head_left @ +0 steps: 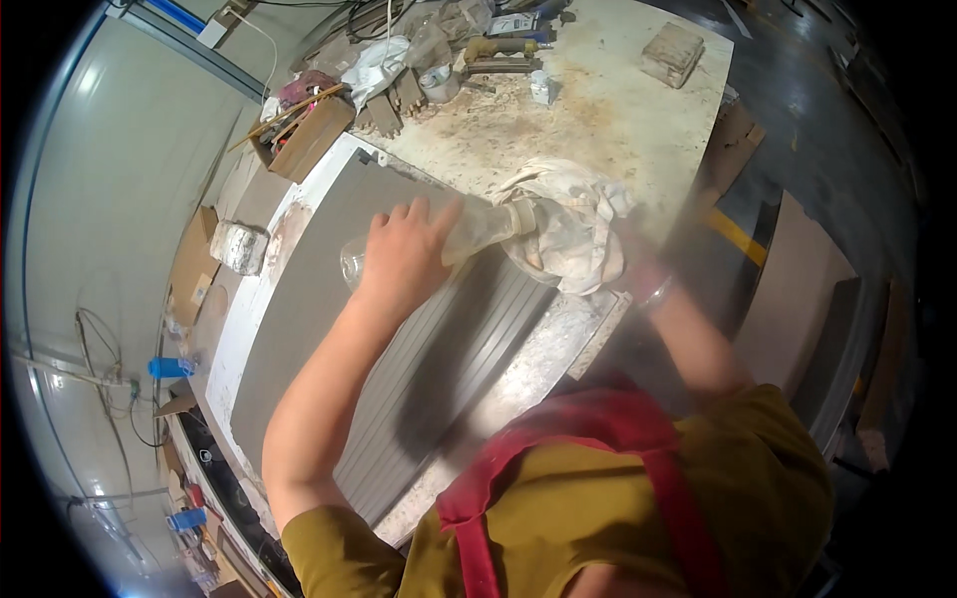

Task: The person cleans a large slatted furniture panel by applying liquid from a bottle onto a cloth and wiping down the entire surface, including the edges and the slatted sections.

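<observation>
Bottle: clear [478,227], held on its side above the grey panel [319,259], neck pointing into the cloth.
Cloth: whitish, bunched [573,224], at the bottle's neck, near the panel's far right end.
Done: bottle and cloth are already brought together, by the look of it.
Left: the bottle is not yet set down and the cloth not yet spread; whether any liquid has come out, or the neck is capped, I cannot tell.
Left hand: [407,249] wrapped over the bottle's body from above, fingers curled over the far side.
Left arm: elbow bent outward, forearm slanting up across the panel.
Right hand: [640,257] at the cloth's right edge; too blurred to tell its grip.
Right arm: forearm angled inward from the lower right.
</observation>
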A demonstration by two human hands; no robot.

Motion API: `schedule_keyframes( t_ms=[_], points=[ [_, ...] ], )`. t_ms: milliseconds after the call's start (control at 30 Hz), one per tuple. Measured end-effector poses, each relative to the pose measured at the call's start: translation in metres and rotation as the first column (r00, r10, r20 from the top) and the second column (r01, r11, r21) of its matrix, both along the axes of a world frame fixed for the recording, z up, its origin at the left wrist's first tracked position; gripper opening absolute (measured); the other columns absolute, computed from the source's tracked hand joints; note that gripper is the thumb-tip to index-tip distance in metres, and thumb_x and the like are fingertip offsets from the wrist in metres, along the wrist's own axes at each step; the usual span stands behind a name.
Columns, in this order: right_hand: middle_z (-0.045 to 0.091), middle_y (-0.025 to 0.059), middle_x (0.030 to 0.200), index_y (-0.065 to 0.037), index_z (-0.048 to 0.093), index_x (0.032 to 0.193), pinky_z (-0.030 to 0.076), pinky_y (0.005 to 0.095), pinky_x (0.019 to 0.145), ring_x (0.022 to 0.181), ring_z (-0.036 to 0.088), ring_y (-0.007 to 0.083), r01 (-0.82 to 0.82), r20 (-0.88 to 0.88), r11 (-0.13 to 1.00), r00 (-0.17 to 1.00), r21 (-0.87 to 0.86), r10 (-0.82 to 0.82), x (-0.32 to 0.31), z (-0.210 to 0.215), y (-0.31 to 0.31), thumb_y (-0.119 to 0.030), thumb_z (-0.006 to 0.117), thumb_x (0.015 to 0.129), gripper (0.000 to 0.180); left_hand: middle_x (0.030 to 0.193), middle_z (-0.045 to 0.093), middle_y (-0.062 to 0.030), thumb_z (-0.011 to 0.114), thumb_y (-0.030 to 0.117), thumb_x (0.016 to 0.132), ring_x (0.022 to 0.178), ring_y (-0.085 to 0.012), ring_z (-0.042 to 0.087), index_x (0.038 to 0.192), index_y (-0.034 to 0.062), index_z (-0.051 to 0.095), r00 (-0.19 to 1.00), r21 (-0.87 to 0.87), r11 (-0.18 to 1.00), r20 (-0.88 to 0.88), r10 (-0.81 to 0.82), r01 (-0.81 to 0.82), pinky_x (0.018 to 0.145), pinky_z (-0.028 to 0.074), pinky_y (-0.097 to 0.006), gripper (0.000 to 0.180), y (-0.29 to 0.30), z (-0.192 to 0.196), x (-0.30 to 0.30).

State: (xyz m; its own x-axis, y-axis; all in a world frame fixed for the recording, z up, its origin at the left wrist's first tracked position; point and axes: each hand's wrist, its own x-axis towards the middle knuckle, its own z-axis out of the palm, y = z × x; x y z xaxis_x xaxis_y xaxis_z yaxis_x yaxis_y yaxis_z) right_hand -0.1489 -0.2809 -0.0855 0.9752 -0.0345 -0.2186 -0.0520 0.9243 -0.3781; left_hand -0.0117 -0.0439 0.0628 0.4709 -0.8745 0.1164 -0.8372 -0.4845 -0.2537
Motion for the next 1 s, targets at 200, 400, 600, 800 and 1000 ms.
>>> schedule_keyframes(
  t_ms=[200,400,600,800,1000],
  points=[
    [0.058,0.0156,0.126,0.000,0.050,0.130,0.044,0.0429,0.100,0.115,0.057,0.0288,0.086,0.125,0.752,0.992,-0.653,-0.005,-0.016,-0.002,-0.008,-0.030,0.051,0.092,0.049,0.097,0.058,-0.0123,0.078,0.022,0.060,0.089,-0.0327,0.060,0.122,0.0172,0.056,0.993,-0.153,0.988,-0.114,-0.003,-0.014,0.077,0.048,-0.045,0.066,0.006,-0.009,0.012],
    [0.057,0.0155,0.128,0.001,0.048,0.133,0.041,0.0416,0.102,0.118,0.054,0.0288,0.173,0.220,0.379,0.972,-0.909,0.085,-0.012,-0.001,-0.023,-0.033,0.058,0.086,0.058,0.094,0.059,-0.0110,0.071,0.020,0.068,0.090,-0.0292,0.060,0.117,0.0175,0.056,0.999,-0.244,0.969,0.008,-0.040,0.041,0.075,0.044,-0.044,0.051,-0.008,0.002,0.015],
    [0.057,0.0128,0.129,-0.005,0.049,0.133,0.043,0.0437,0.102,0.116,0.056,0.0305,-0.297,0.201,0.943,0.925,-0.148,0.323,0.012,0.052,0.031,-0.037,0.052,0.094,0.051,0.093,0.059,-0.0097,0.071,0.024,0.068,0.088,-0.0266,0.059,0.112,0.0175,0.058,1.000,-0.152,0.988,-0.018,0.024,-0.026,0.074,0.043,-0.041,0.046,-0.005,-0.034,-0.007],
    [0.054,0.0155,0.131,-0.001,0.043,0.135,0.048,0.0450,0.096,0.114,0.057,0.0305,-0.198,0.074,0.952,0.973,-0.232,0.221,0.023,0.017,0.006,-0.039,0.051,0.095,0.056,0.092,0.059,-0.0095,0.068,0.026,0.071,0.088,-0.0263,0.060,0.113,0.0179,0.058,1.000,-0.149,0.989,0.016,0.004,-0.002,0.075,0.043,-0.041,0.044,-0.008,-0.034,0.009],
    [0.059,0.0120,0.121,-0.003,0.045,0.132,0.052,0.0404,0.091,0.105,0.060,0.0268,-0.105,0.130,0.963,0.982,-0.250,0.140,0.024,-0.008,-0.013,-0.030,0.047,0.098,0.044,0.100,0.056,-0.0121,0.073,0.013,0.063,0.095,-0.0304,0.058,0.120,0.0177,0.055,0.999,-0.169,0.986,-0.046,0.003,-0.011,0.080,0.045,-0.045,0.060,0.021,0.000,0.022]
  ],
)
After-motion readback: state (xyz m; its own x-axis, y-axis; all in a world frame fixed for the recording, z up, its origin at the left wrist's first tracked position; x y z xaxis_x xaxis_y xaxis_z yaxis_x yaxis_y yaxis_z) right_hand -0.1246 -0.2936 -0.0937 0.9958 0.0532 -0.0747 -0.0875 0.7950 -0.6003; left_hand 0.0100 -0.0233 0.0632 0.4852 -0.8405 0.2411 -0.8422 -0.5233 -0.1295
